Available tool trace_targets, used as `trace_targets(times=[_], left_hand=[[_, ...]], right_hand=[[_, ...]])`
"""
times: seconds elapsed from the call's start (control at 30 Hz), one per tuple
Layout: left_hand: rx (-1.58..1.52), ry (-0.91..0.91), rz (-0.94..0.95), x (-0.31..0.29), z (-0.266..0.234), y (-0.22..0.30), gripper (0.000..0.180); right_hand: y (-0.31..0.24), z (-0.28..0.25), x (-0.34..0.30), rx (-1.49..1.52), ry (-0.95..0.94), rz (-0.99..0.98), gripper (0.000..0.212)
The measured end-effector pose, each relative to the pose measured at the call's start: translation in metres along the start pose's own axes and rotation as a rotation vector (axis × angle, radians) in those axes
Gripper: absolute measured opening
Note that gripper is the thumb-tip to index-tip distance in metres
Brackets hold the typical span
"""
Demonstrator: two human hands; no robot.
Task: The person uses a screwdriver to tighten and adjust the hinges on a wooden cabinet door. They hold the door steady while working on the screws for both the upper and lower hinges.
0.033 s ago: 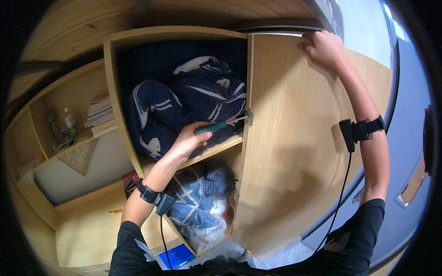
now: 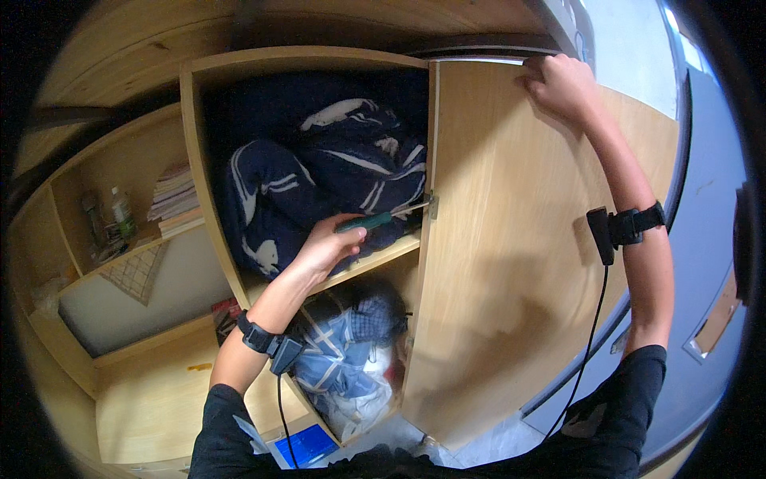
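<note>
My left hand [image 2: 331, 243] is closed round the green handle of a screwdriver [image 2: 371, 221]. Its thin metal shaft points right, and the tip reaches a small metal hinge [image 2: 432, 206] on the cabinet's right upright. The hinge lies beside the edge of a pale wooden door [image 2: 503, 239], which stands swung out to the right. At the door's top edge, my right hand [image 2: 562, 84] is closed over the board, its fingertips partly hidden. Behind the screwdriver, dark blue cloth with white stripes [image 2: 343, 160] fills the upper compartment.
Below, a compartment holds blue checked cloth and bags [image 2: 343, 351]. To the left, a shelf carries a stack of books [image 2: 175, 199] and a bottle [image 2: 121, 209] above a wooden desktop [image 2: 152, 407]. A blue-grey door [image 2: 718, 199] stands at the right. Cables hang from both forearm straps.
</note>
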State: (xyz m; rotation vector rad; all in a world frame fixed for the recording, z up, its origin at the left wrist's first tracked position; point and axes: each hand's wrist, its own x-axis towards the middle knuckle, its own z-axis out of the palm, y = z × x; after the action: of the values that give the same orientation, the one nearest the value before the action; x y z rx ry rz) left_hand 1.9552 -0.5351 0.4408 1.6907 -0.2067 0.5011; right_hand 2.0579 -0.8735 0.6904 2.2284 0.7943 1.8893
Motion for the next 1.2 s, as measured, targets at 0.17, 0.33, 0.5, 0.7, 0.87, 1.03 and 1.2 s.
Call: trace_targets(times=[0.17, 0.33, 0.5, 0.7, 0.87, 1.03, 1.2], left_hand=[[-0.687, -0.217, -0.385, 0.003, -0.014, -0.006, 0.024], [-0.156, -0.034, -0.114, 0.0, 0.004, -0.004, 0.023], [0.543, 0.073, 0.402, -0.004, -0.001, 0.002, 0.029], [-0.281, -0.012, -0.185, -0.004, 0.002, 0.01, 0.037], [-0.055, -0.057, -0.254, -0.004, 0.003, 0.027, 0.033], [0.275, 0.049, 0.027, 0.005, 0.0, 0.009, 0.032], [0.455, 0.126, 0.15, 0.001, -0.004, 0.011, 0.033]], right_hand=[[-0.004, -0.003, 0.001, 0.014, 0.041, -0.023, 0.037], [-0.002, -0.002, 0.002, -0.057, -0.05, 0.015, 0.037], [-0.003, -0.005, 0.001, 0.003, 0.05, -0.027, 0.038], [-0.014, -0.013, -0.003, -0.102, 0.027, 0.014, 0.037], [-0.03, -0.029, -0.004, -0.045, -0.152, 0.122, 0.033], [-0.027, -0.033, -0.005, -0.096, -0.153, 0.104, 0.032], [-0.034, -0.038, -0.002, -0.066, -0.161, 0.116, 0.031]])
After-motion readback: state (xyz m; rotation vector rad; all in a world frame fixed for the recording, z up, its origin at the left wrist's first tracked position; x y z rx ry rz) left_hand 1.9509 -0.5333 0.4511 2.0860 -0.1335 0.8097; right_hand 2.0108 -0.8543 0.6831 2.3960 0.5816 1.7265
